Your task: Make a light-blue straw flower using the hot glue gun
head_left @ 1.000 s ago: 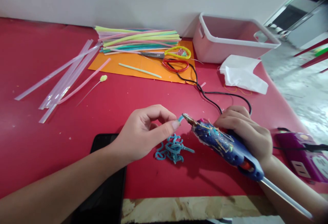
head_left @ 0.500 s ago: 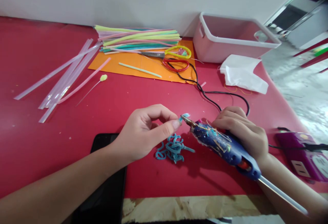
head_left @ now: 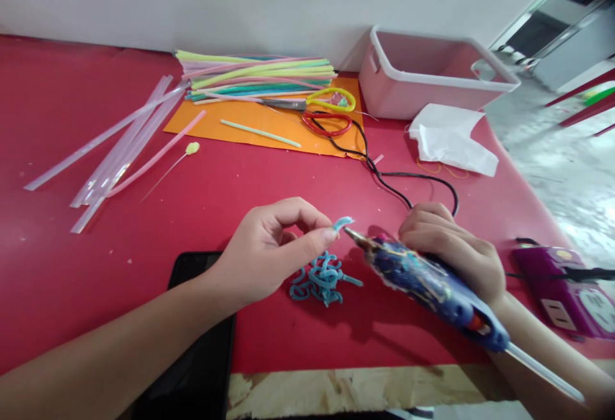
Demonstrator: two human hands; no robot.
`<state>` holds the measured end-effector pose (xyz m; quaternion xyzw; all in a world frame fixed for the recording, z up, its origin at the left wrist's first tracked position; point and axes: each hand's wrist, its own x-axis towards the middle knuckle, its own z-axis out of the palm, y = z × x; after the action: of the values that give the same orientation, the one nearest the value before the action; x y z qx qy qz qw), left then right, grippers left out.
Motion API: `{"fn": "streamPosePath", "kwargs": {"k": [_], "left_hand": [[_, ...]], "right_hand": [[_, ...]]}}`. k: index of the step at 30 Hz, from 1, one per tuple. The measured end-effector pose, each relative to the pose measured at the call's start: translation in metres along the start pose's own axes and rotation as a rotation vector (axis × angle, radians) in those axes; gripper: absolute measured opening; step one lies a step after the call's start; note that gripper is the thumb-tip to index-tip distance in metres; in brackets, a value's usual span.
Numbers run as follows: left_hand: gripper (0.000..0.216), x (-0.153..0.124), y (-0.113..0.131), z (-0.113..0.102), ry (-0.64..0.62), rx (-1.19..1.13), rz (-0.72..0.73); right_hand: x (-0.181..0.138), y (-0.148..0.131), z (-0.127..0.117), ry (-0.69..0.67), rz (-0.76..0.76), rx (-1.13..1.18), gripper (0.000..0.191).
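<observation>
Between the thumb and forefinger of my left hand (head_left: 283, 247) is a short blue pipe cleaner piece (head_left: 343, 222), its free end curving to the right. My right hand (head_left: 451, 250) is wrapped round the handle of a blue hot glue gun (head_left: 423, 279), smeared with dried glue. The gun's metal nozzle points at the blue piece, a small gap away from it. A clear glue stick (head_left: 545, 372) sticks out of the gun's back end. Below my left fingertips, a small heap of curled blue pipe cleaner pieces (head_left: 324, 279) lies on the red tabletop (head_left: 269, 343).
Behind my hands lie scissors (head_left: 329, 124) and a bundle of coloured pipe cleaners (head_left: 259, 77) on orange paper (head_left: 230, 132). A pink bin (head_left: 427, 93) stands at the back right. A black phone (head_left: 192, 356) sits under my left forearm; a purple power strip (head_left: 560, 289) is at right.
The glue gun has drawn back to the right and its nozzle has come away from the blue pipe cleaner piece. My left hand stays nearly in place, holding the piece.
</observation>
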<state>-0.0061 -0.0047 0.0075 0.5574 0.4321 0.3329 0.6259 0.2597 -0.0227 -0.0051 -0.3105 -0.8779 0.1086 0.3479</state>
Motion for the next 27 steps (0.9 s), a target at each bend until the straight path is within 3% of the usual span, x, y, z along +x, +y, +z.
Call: {"fn": "streamPosePath", "kwargs": {"k": [7, 14, 27], "left_hand": [[0.014, -0.0007, 0.001, -0.0001, -0.03, -0.024, 0.086], [0.012, 0.0006, -0.0024, 0.0004, -0.034, -0.027, 0.16], [0.011, 0.0023, -0.0036, 0.0014, -0.053, -0.04, 0.218]], "right_hand": [[-0.0044, 0.0013, -0.001, 0.069, 0.082, 0.039, 0.02], [-0.0023, 0.0019, 0.0016, 0.055, 0.056, 0.047, 0.006], [-0.0027, 0.001, -0.0001, -0.005, 0.034, -0.008, 0.007]]}}
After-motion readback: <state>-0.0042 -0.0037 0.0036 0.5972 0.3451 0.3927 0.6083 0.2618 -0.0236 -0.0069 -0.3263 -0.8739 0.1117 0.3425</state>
